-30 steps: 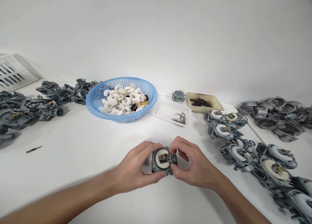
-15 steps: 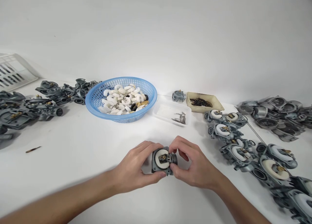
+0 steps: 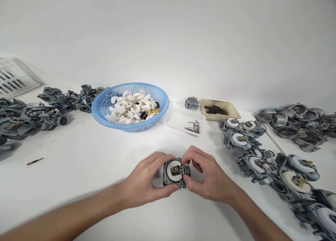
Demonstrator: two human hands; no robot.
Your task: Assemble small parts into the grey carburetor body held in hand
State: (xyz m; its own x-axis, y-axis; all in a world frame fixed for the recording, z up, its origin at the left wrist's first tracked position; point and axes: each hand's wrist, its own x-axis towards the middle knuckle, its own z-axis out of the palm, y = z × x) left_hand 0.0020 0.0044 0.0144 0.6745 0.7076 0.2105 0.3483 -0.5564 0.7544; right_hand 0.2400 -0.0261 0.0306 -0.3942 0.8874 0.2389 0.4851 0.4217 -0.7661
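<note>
Low over the white table, a grey metal carburetor body [image 3: 167, 179] lies with its open float side up. Inside it sits a white C-shaped float [image 3: 170, 171], with brass jets [image 3: 174, 169] in its gap. My left hand [image 3: 147, 179] is closed round the carburetor's left side, thumb on the near edge and fingers on the far edge. From the right, my right hand [image 3: 206, 174] grips with thumb and forefinger at the float's hinge end. Whether a tiny pin is between those fingertips cannot be made out.
A blue basket [image 3: 98, 111] holds several floats. Beside it are a clear tray [image 3: 173, 120] of thin pins and a cream box [image 3: 233, 113] of dark rings. Carburetors with floats [image 3: 257, 164] line the right; bare carburetors [image 3: 15, 125] crowd the left, near a small pointed tool [image 3: 35, 161].
Hardly anything differs. Both hands keep their grip on the carburetor, and the whole view has shifted very slightly.
</note>
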